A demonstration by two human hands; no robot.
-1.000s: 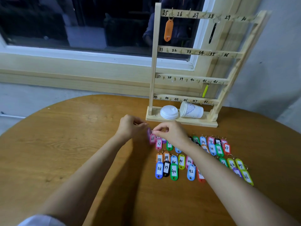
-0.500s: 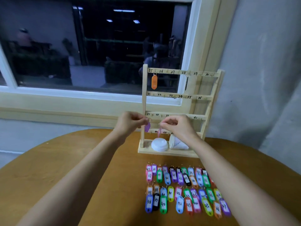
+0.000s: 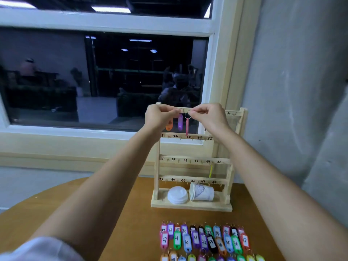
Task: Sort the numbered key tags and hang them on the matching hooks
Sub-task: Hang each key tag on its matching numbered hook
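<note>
Rack (image 3: 156,166), top rail (image 3: 235,113): hanging step.
Grip: left hand (image 3: 160,117) pinches purple tag (image 3: 180,122) ring, right hand (image 3: 209,117) pinches pink tag (image 3: 187,127) ring; light, stiff plastic, best held by ring.

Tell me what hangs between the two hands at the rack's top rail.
Head view: a purple tag and a pink tag hang side by side between the left hand and the right hand, under the top rail.

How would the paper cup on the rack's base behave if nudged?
The paper cup lies on its side, so it would probably roll, curving since it tapers. It looks thin, likely light and crushable. The white lids beside it might block it.
</note>
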